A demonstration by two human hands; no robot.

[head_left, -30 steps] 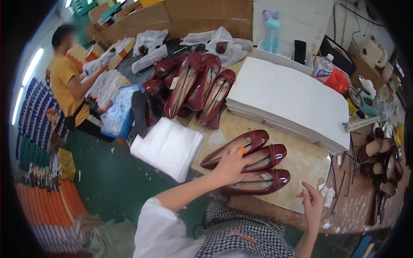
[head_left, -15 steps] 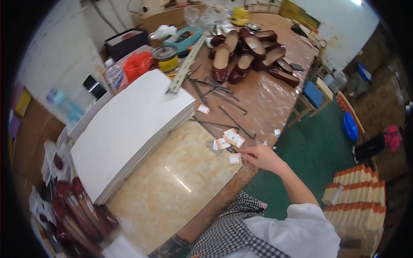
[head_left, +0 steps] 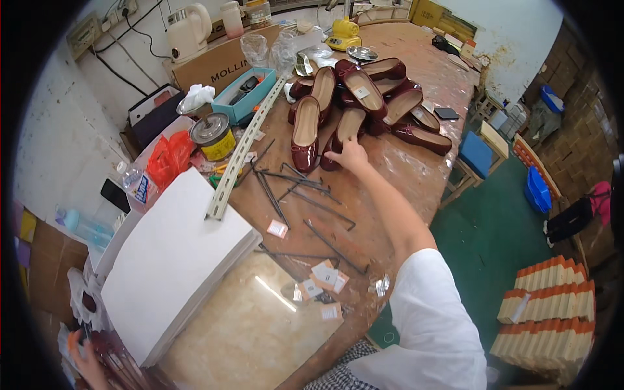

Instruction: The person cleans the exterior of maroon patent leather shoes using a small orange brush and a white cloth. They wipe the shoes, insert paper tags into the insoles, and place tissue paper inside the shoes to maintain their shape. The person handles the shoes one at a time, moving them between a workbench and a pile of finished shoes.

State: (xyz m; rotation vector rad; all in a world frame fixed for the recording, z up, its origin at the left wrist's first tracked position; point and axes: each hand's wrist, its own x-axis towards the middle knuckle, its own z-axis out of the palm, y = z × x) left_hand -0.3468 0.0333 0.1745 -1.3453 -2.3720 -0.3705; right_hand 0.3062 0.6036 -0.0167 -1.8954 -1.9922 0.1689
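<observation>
Far out over the table, my right hand [head_left: 351, 155] is closed on the toe end of a dark red flat shoe [head_left: 350, 121] with a tan insole. That shoe lies at the front of a loose pile of similar glossy shoes [head_left: 305, 130], some with small bows. At the lower left rim my left hand [head_left: 86, 359] shows small, its fingers apart. It is beside a bunch of dark red shoes [head_left: 120, 357] there, and I see nothing held in it. Small orange and white labels [head_left: 325, 274] lie at the table's near edge.
A white stack of sheets [head_left: 175, 260] covers the left front, with a slotted metal bar [head_left: 250, 149] over its corner. Several thin dark rods [head_left: 322, 208] lie across the table. A tin [head_left: 213, 135] and teal box [head_left: 244, 94] stand behind. Stacked boxes [head_left: 546, 312] fill the right floor.
My right hand has moved from the labels at the near edge, forward to the shoe pile. My left hand has come into view at the lower left. The view has shifted.
</observation>
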